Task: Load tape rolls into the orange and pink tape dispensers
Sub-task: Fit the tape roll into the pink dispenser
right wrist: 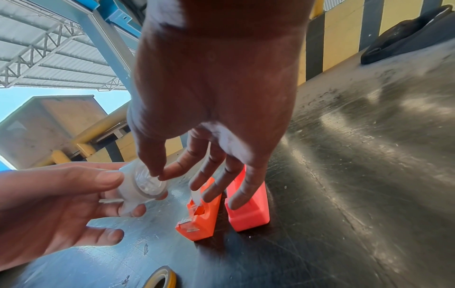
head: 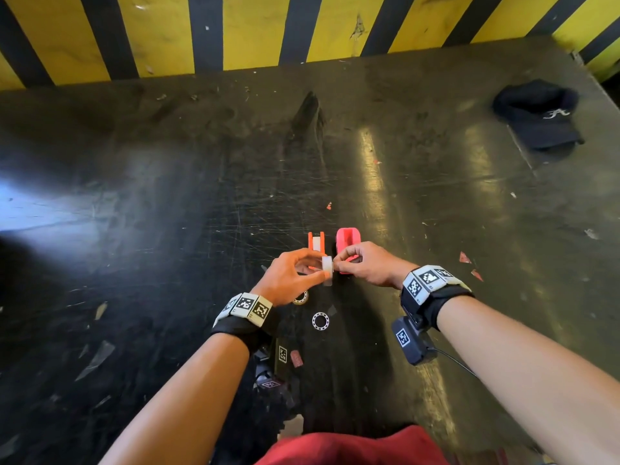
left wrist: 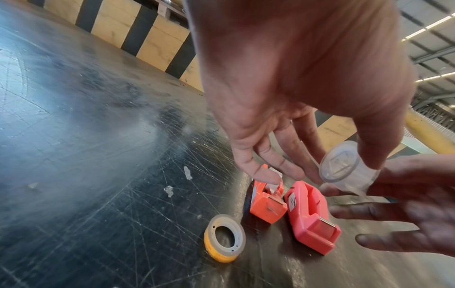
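Right now the clear tape roll [left wrist: 349, 167] is held up off the dark table [head: 167, 196], caught between both hands just this side of the two dispensers. The left hand [head: 292, 276] pinches it thumb against fingers, while the right hand [head: 367, 263] nips at its edge with thumb and forefinger, probably hunting for the loose end, though the tape itself is too clear to tell. The roll's hole axis runs roughly left to right, from one hand to the other. Below and just beyond the fingers, the orange dispenser [left wrist: 267, 202] and the pink dispenser [left wrist: 311, 216] lie side by side, nearly touching, long axes pointing away from the person. The orange one seems to carry a strip of tape already; the pink one's cradle looks bare, and it sits under the right hand, so that hand is nearer. A yellow-cored roll [left wrist: 224, 237] lies flat on the table nearer the person, beside a small ring [head: 320, 320]. A black cap [head: 536, 115] rests far off to the right.
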Action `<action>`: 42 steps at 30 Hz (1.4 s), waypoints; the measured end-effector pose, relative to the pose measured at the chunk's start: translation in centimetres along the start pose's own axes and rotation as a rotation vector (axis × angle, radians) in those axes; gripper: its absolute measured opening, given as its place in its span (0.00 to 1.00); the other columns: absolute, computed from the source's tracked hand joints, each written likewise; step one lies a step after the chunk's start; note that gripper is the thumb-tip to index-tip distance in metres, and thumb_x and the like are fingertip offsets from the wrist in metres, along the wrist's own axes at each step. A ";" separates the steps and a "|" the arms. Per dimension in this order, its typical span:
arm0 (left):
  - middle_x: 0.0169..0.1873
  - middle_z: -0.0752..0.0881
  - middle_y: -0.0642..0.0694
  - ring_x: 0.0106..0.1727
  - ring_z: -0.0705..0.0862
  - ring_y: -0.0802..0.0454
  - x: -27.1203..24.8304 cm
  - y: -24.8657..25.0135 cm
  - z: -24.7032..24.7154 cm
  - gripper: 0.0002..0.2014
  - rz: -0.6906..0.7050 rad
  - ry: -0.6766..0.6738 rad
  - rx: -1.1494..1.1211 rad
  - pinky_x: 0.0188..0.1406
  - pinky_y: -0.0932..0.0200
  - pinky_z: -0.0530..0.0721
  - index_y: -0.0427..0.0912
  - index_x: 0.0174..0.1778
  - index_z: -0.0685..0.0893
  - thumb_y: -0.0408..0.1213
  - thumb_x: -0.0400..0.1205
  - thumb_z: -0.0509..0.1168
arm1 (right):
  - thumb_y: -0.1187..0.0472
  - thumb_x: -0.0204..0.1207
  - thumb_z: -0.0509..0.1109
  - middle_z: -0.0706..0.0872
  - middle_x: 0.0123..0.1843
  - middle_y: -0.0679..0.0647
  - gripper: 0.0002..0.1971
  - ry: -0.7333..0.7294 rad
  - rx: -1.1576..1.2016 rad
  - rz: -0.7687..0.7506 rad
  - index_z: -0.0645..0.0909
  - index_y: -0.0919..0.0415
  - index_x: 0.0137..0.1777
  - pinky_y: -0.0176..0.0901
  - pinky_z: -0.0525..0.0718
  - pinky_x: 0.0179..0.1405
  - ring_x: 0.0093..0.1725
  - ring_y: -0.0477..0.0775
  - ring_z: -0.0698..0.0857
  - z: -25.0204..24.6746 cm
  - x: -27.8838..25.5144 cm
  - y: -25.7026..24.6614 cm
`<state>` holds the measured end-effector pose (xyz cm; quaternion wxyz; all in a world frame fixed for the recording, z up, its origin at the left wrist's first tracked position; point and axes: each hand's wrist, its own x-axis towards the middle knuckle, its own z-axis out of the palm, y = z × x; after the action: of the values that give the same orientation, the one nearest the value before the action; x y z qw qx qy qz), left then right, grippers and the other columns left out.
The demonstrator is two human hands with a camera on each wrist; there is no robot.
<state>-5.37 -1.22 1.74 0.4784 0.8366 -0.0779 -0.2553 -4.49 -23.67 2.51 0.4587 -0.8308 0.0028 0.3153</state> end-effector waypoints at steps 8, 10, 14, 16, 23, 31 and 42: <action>0.56 0.92 0.55 0.53 0.89 0.67 -0.3 0.0 0.0 0.22 -0.009 0.000 0.014 0.45 0.79 0.82 0.49 0.70 0.85 0.44 0.80 0.77 | 0.53 0.82 0.77 0.91 0.59 0.54 0.03 -0.016 0.023 0.024 0.91 0.50 0.50 0.52 0.84 0.67 0.61 0.55 0.87 0.3 0.0 -0.5; 0.56 0.92 0.55 0.54 0.90 0.65 -0.4 0.0 0.0 0.22 -0.016 0.004 0.009 0.48 0.73 0.82 0.49 0.70 0.85 0.44 0.80 0.77 | 0.53 0.82 0.77 0.92 0.59 0.55 0.05 -0.008 0.024 0.031 0.92 0.53 0.53 0.51 0.83 0.67 0.61 0.54 0.87 0.4 0.0 -0.5; 0.56 0.92 0.54 0.56 0.89 0.63 -0.4 0.0 0.1 0.22 -0.024 -0.005 0.001 0.51 0.71 0.81 0.49 0.70 0.85 0.44 0.80 0.77 | 0.57 0.83 0.75 0.91 0.55 0.51 0.04 -0.004 0.053 0.036 0.90 0.55 0.53 0.42 0.82 0.54 0.54 0.49 0.86 0.6 0.0 -0.6; 0.55 0.92 0.55 0.56 0.89 0.64 -0.4 0.0 0.1 0.21 -0.031 -0.003 0.000 0.51 0.72 0.80 0.49 0.69 0.85 0.44 0.80 0.77 | 0.61 0.84 0.73 0.88 0.53 0.50 0.02 0.052 0.060 0.031 0.87 0.56 0.53 0.38 0.80 0.48 0.53 0.50 0.86 0.6 0.5 -0.3; 0.56 0.91 0.55 0.54 0.90 0.62 0.5 0.0 -0.6 0.20 -0.061 0.011 -0.005 0.48 0.71 0.83 0.48 0.66 0.87 0.44 0.78 0.79 | 0.53 0.65 0.87 0.63 0.84 0.55 0.50 0.200 -0.398 0.046 0.62 0.48 0.85 0.62 0.77 0.78 0.81 0.65 0.70 -1.0 3.0 2.5; 0.54 0.91 0.57 0.56 0.91 0.60 2.2 0.0 -2.3 0.19 -0.027 0.005 0.018 0.63 0.59 0.87 0.53 0.66 0.86 0.41 0.79 0.78 | 0.55 0.62 0.91 0.53 0.91 0.49 0.66 0.126 -0.582 0.088 0.48 0.45 0.91 0.70 0.74 0.80 0.86 0.67 0.65 -0.1 5.4 3.6; 0.60 0.81 0.63 0.63 0.81 0.65 3.4 1.5 -3.3 0.20 0.105 0.086 0.106 0.58 0.63 0.78 0.60 0.66 0.88 0.48 0.78 0.79 | 0.52 0.55 0.90 0.61 0.82 0.48 0.63 0.166 -0.329 -0.306 0.56 0.48 0.89 0.54 0.85 0.64 0.72 0.59 0.80 1.8 3.9 1.0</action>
<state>-0.60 -0.75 3.15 0.4490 0.8657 -0.1145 -0.1892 -2.58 -21.75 -0.97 0.3577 -0.9081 -0.1367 0.1693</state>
